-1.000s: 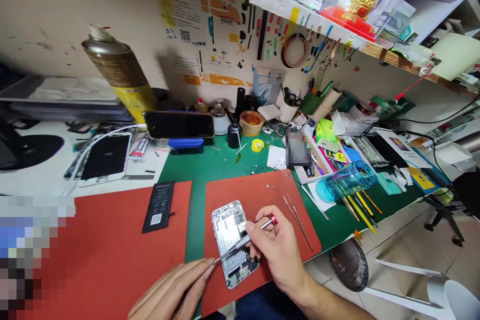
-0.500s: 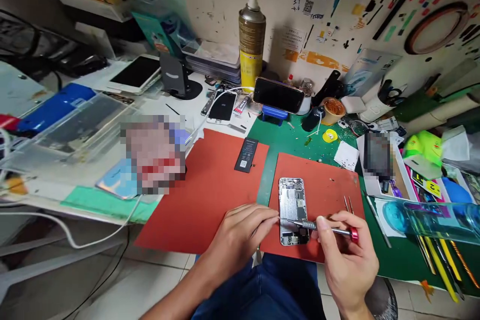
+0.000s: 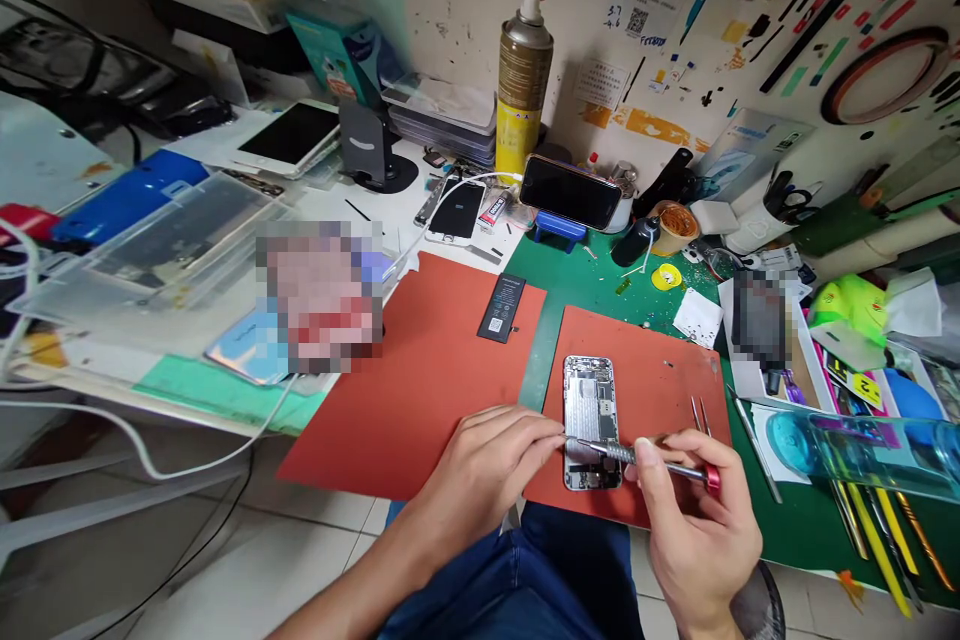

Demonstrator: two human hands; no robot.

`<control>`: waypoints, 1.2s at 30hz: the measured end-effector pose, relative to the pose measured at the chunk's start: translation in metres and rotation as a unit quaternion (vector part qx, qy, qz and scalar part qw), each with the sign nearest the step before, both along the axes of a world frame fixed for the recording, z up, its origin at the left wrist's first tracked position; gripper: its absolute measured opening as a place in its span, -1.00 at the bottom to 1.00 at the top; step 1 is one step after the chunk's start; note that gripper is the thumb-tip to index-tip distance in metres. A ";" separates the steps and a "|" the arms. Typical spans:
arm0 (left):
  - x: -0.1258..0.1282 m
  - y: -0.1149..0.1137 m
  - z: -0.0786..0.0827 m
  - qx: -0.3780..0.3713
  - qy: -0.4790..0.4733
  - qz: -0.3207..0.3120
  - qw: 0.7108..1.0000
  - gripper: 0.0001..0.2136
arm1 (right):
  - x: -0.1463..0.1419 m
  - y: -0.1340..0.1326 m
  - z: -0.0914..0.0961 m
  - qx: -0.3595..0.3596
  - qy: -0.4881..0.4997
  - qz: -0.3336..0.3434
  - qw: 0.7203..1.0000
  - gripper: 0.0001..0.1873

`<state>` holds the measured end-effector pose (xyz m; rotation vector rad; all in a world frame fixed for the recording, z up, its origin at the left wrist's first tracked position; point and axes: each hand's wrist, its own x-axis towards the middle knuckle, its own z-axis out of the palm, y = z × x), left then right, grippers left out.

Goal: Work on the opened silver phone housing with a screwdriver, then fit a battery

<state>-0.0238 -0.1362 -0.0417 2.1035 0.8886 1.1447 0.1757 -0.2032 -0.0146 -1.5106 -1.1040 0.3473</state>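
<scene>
An opened phone body (image 3: 590,410) with bare circuitry lies on the right red mat (image 3: 645,360). My right hand (image 3: 694,530) is closed on a small screwdriver (image 3: 645,457) with a red cap, held level across the phone's lower end. My left hand (image 3: 480,470) pinches the screwdriver's tip at the phone's left edge. A black battery (image 3: 502,307) lies on the left red mat (image 3: 420,380). Tweezers (image 3: 700,413) rest just right of the phone.
A tall spray can (image 3: 521,80) stands at the wall. A dark phone (image 3: 568,192) sits on a blue stand. A clear blue bottle (image 3: 862,445) lies on its side at the right among several yellow tools. Clear plastic trays (image 3: 150,250), a tablet (image 3: 289,135) and white cables fill the left.
The view swung left from the shelf side to the desk's left end. My right hand turned the screwdriver level, and my left hand came up to pinch its tip.
</scene>
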 end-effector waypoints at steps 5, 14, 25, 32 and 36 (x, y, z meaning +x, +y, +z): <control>0.000 -0.001 -0.001 -0.006 0.001 0.000 1.000 -0.91 | 0.001 -0.001 0.000 0.012 -0.028 0.010 0.999 -0.77; -0.001 -0.001 0.002 -0.008 0.012 -0.007 1.000 -0.91 | 0.004 0.001 0.008 0.006 -0.054 0.047 0.997 -0.77; -0.002 -0.003 0.002 -0.049 0.022 -0.009 0.999 -0.84 | 0.020 0.009 0.015 -0.008 -0.064 0.040 0.997 -0.76; -0.001 0.000 0.007 0.061 0.085 -0.058 0.993 -0.90 | 0.040 0.062 0.028 0.002 -0.243 0.096 0.965 -0.79; 0.000 0.000 0.005 0.077 0.096 -0.069 0.990 -0.84 | 0.036 0.083 0.032 -0.010 -0.299 0.156 0.941 -0.86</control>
